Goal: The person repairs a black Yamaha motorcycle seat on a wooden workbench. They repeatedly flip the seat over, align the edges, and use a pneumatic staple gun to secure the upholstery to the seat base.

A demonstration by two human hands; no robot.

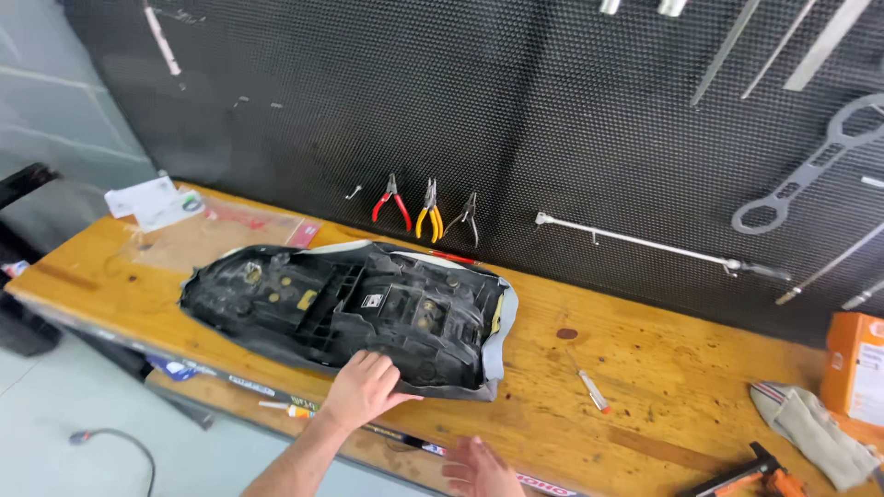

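Note:
A black plastic motorcycle seat base (350,308) lies upside down on the wooden workbench (645,368), with a grey cover edge folded around its rim. My left hand (364,387) rests flat on the seat's near edge, fingers spread. My right hand (479,469) hovers open at the bench's front edge, holding nothing, just right of the seat.
A small screwdriver (591,387) lies right of the seat. Red, yellow and black pliers (428,213) hang on the black pegboard, with wrenches (810,166) and rods farther right. An orange box (854,364), a folded cloth (815,428) and an orange tool (755,471) sit at the right. Papers (152,201) lie far left.

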